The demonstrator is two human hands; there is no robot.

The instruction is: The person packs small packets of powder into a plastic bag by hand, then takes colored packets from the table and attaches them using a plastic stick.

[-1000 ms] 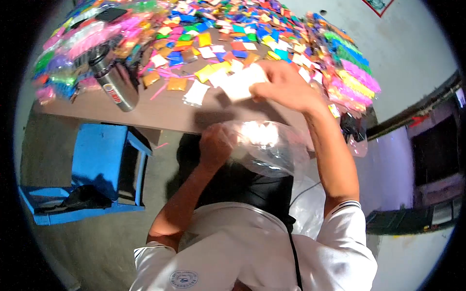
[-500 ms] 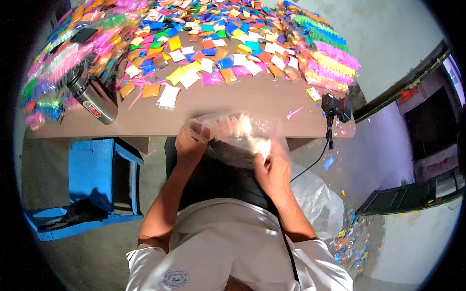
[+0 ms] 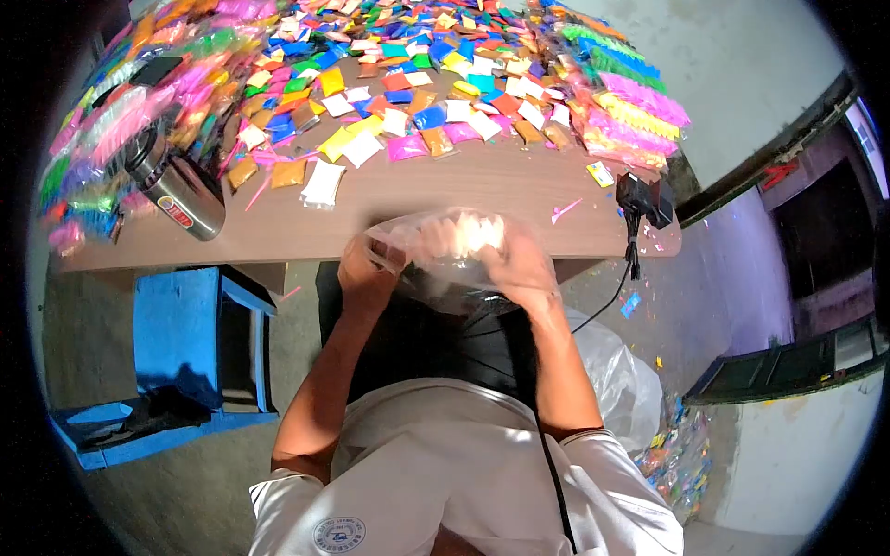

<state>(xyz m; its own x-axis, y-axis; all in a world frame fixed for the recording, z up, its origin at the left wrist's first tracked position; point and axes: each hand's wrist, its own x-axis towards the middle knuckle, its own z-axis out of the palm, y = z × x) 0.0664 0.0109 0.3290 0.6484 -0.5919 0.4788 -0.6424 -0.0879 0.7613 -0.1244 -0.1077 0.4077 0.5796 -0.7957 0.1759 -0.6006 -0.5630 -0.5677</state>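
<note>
A clear plastic bag (image 3: 436, 287) hangs just off the table's front edge, over my lap. A row of pale, whitish packets (image 3: 454, 238) shows through its film. My left hand (image 3: 371, 267) has its fingers closed on the bag's left side. On the other side, my right hand (image 3: 519, 267) is at the packets, partly covered by the film; its fingers are blurred by glare, but the hand is closed at the row's right end. Closest on the tabletop lies a white packet (image 3: 323, 183).
Many colourful small packets (image 3: 408, 102) cover the table (image 3: 445, 199). Bagged packets are stacked left (image 3: 120, 130) and right (image 3: 630, 116). A steel flask (image 3: 181, 190) lies at left, black adapters with a cable (image 3: 640, 199) at right. A blue chair (image 3: 176, 324) stands below left.
My right hand has moved up and slightly right, from the bag's lower right edge to the end of the packet row. My left hand stays nearly in place.
</note>
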